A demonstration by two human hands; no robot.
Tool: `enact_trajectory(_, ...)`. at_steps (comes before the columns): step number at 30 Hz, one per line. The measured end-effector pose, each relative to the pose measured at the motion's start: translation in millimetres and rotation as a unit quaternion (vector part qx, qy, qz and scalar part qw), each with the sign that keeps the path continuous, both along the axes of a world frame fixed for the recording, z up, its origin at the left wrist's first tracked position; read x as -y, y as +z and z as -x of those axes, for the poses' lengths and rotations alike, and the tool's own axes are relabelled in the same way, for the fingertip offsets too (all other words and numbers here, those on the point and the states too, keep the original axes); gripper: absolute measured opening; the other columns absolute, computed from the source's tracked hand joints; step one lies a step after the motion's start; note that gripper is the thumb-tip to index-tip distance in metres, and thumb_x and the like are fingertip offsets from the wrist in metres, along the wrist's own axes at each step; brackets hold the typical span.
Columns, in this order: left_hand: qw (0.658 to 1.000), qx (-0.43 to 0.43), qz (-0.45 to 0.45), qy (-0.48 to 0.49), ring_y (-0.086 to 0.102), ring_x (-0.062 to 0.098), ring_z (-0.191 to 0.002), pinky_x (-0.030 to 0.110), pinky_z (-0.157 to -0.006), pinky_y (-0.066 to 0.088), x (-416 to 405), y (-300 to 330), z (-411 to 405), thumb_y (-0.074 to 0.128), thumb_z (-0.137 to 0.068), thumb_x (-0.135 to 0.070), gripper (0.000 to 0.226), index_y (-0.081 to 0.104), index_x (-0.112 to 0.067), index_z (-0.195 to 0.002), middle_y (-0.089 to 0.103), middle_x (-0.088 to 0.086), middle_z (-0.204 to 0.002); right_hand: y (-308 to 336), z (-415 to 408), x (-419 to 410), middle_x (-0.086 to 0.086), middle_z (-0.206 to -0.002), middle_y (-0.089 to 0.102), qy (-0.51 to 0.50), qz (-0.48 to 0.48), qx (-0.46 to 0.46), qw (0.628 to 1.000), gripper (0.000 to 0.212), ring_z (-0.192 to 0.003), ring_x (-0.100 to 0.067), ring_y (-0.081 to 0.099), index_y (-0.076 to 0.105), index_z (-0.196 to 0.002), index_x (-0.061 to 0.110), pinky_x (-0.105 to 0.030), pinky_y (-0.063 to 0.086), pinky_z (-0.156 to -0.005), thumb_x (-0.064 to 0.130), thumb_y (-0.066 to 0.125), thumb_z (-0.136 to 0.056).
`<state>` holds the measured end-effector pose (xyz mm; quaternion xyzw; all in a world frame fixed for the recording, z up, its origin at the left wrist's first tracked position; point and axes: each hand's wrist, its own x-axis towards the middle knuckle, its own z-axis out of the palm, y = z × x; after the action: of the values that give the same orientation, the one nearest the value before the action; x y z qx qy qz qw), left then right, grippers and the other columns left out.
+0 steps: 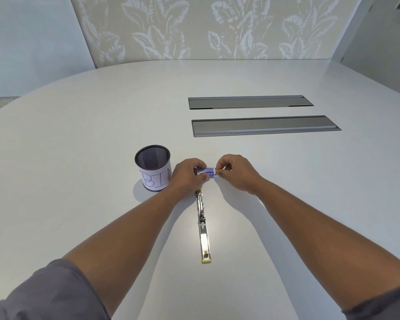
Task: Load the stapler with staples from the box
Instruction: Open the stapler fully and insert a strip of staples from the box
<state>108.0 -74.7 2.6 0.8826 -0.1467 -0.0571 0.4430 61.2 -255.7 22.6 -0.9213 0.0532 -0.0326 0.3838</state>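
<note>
A small blue and white staple box (207, 173) is held between both hands just above the white table. My left hand (188, 175) grips its left end. My right hand (237, 173) pinches its right end with thumb and fingertips. Whether the box is open I cannot tell. The stapler (203, 227) lies flat on the table below the hands, opened out lengthwise, its shiny metal channel facing up and a yellow-green tip at the near end. Its far end is hidden under my left wrist.
A black mesh cup (153, 167) with a paper label reading "BIN" stands just left of my left hand. Two grey recessed cable hatches (263, 125) lie in the table (79, 146) further back on the right. A patterned wall panel rises behind the table.
</note>
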Motion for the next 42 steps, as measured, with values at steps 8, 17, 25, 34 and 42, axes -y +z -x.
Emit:
enact_trajectory(8,1.000,0.003,0.005,-0.005,0.056,0.014,-0.078,0.025,-0.071,0.044,-1,-1,-1,0.082,-0.082,-0.021,0.026,0.074,-0.020,-0.106,0.062,-0.007,-0.085,5,5,2,0.004,-0.068,0.068,-0.029,-0.153,0.043,0.987,0.014,-0.052,0.000,0.052,0.068,-0.080,0.014,-0.014,0.040,-0.049,0.002,0.068,-0.087)
enact_trajectory(17,1.000,0.016,-0.004,-0.005,0.052,0.000,-0.070,0.016,-0.061,0.036,-1,-5,-2,0.082,-0.081,-0.024,0.026,0.073,-0.023,-0.105,0.056,-0.017,-0.077,-7,18,-8,0.002,-0.065,0.063,0.035,-0.153,-0.042,0.987,0.018,-0.052,-0.010,0.051,0.068,-0.075,0.018,-0.021,0.043,-0.050,0.001,0.064,-0.076)
enact_trajectory(25,1.000,0.014,0.004,0.001,0.056,0.005,-0.073,0.017,-0.063,0.039,0,-8,-3,0.084,-0.080,-0.025,0.027,0.073,-0.024,-0.105,0.060,-0.013,-0.081,-8,19,-7,0.008,-0.066,0.071,0.038,-0.090,-0.061,0.993,0.011,-0.053,-0.001,0.057,0.077,-0.077,0.018,-0.015,0.043,-0.051,0.008,0.074,-0.074)
enact_trajectory(34,1.000,0.017,0.005,0.002,0.056,0.012,-0.076,0.026,-0.072,0.045,0,-11,-4,0.083,-0.081,-0.024,0.027,0.073,-0.024,-0.106,0.057,-0.014,-0.081,-16,24,-3,0.009,-0.064,0.061,-0.037,-0.186,0.011,0.982,0.017,-0.048,-0.005,0.048,0.074,-0.087,0.018,-0.017,0.041,-0.047,0.001,0.069,-0.084)
enact_trajectory(42,1.000,0.016,0.002,0.003,0.053,-0.001,-0.071,0.016,-0.062,0.039,-1,-9,-2,0.083,-0.081,-0.024,0.027,0.073,-0.025,-0.107,0.056,-0.017,-0.081,-19,14,-5,0.011,-0.076,0.061,-0.083,-0.121,-0.002,0.989,0.028,-0.060,-0.009,0.054,0.068,-0.103,0.026,-0.020,0.042,-0.056,0.006,0.069,-0.084)
